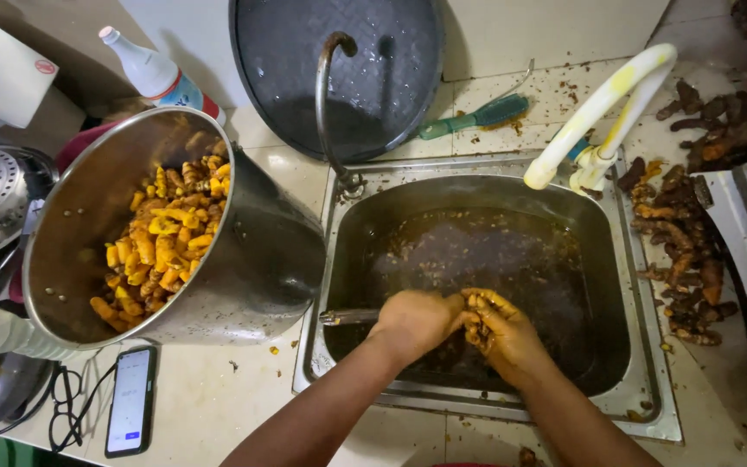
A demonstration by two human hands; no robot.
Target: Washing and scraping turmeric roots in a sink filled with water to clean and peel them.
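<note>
Head view looks straight down on a pale tiled table (218, 406) strewn with brown peelings and dirt, with a steel sink (477, 277) sunk into it and filled with murky brown water. Over the near side of the sink, the left hand (417, 320) is closed around a knife (347, 317), whose metal end juts out to the left across the sink's rim. The right hand (499, 329), stained yellow, has its grip curled on a small root piece (475, 304) pressed against the left hand. On the table left of the sink a big steel pot (252, 259) leans over, holding peeled orange-yellow roots (162, 238). Unpeeled brown roots (680, 251) lie heaped on the table right of the sink. A dark round lid (339, 69) stands against the wall tiles behind a curved tap (330, 104); a green brush (473, 117) lies beside it, and a phone (130, 399) rests at the near edge.
</note>
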